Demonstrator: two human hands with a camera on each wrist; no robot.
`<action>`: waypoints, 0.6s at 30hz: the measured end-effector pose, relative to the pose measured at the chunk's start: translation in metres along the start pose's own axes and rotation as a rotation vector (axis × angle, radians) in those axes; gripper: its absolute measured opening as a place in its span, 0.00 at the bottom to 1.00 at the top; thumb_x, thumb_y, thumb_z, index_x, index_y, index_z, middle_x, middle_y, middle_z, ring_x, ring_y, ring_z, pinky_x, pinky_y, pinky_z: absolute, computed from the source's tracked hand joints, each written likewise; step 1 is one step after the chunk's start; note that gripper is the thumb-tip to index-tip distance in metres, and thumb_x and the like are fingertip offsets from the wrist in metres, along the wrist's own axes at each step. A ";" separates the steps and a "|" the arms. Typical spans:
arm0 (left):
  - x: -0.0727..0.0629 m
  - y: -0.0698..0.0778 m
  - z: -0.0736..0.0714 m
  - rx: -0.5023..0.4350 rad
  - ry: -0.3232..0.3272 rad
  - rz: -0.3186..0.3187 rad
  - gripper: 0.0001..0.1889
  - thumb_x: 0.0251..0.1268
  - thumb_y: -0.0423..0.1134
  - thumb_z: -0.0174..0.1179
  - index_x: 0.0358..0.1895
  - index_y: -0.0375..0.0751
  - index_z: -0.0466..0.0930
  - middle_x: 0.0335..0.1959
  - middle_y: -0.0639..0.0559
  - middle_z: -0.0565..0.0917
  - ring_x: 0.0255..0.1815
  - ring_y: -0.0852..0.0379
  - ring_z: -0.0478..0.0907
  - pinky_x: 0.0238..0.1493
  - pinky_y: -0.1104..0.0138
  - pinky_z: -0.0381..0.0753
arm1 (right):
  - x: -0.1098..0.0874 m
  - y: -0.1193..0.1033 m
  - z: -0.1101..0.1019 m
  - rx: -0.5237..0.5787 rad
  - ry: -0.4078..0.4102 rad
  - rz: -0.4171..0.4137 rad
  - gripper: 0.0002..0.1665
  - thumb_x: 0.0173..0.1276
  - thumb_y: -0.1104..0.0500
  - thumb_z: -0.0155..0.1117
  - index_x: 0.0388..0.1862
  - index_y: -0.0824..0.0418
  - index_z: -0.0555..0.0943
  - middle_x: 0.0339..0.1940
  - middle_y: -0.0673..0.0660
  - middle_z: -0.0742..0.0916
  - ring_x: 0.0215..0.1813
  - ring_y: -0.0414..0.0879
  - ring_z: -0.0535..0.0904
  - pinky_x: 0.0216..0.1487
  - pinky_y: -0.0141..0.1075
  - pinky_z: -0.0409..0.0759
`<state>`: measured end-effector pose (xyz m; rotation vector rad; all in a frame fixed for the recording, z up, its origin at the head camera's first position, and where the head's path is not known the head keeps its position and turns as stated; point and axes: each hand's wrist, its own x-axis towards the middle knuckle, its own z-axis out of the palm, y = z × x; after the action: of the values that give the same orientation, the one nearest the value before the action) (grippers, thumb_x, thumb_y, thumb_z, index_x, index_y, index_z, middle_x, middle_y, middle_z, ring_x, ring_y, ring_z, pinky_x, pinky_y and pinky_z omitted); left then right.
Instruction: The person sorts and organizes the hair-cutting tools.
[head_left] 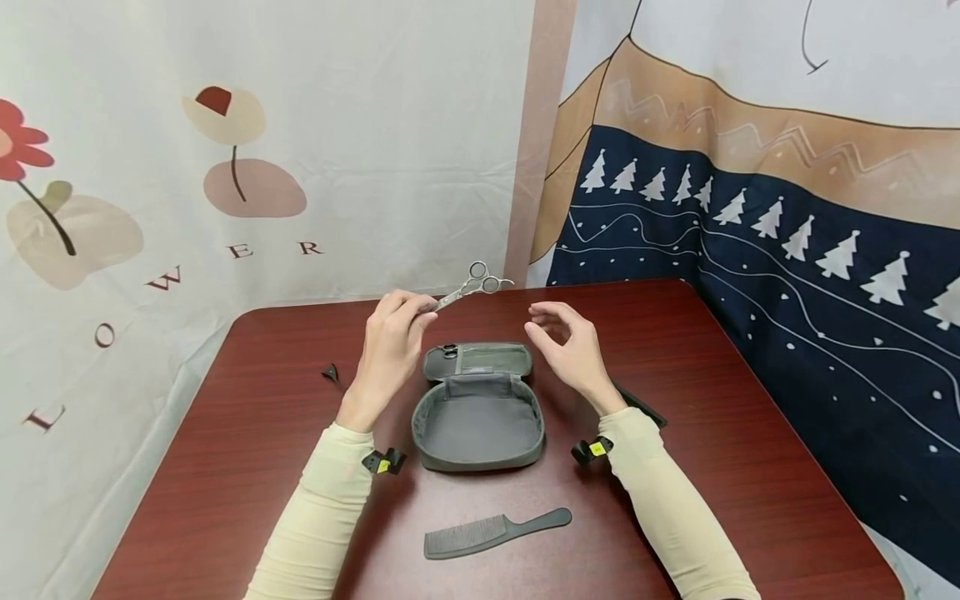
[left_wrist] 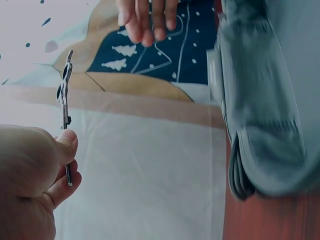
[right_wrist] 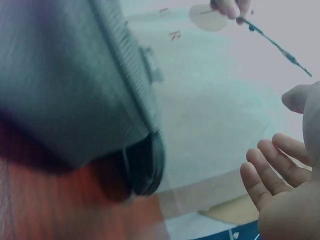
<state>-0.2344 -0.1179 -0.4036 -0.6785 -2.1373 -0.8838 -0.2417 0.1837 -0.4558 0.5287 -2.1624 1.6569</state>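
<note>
My left hand pinches silver hairdressing scissors by the blades, thumb against fingers, with the finger rings pointing right. In the left wrist view the scissors stand edge-on above the thumb. My right hand is raised to the right of the rings, fingers loosely bent and holding nothing. In the right wrist view its fingers are spread apart from the scissors. Between and below both hands lies an unzipped grey case, its lid folded back, with small dark-handled scissors in the lid's pocket.
A dark grey comb with a handle lies in front of the case. Left of the left wrist is a small black item. A dark, long object lies partly behind the right forearm. Printed curtains hang behind the reddish-brown table.
</note>
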 end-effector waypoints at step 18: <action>-0.001 0.050 0.017 -0.218 -0.053 -0.063 0.08 0.75 0.33 0.75 0.52 0.39 0.94 0.48 0.45 0.92 0.45 0.51 0.92 0.38 0.64 0.89 | -0.002 -0.055 0.001 0.361 -0.059 -0.167 0.29 0.69 0.77 0.76 0.69 0.75 0.83 0.63 0.62 0.92 0.66 0.47 0.90 0.70 0.41 0.90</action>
<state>-0.2075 -0.0738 -0.3941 -0.7538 -2.1382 -1.1571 -0.2123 0.1697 -0.4112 0.8431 -1.8032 1.9650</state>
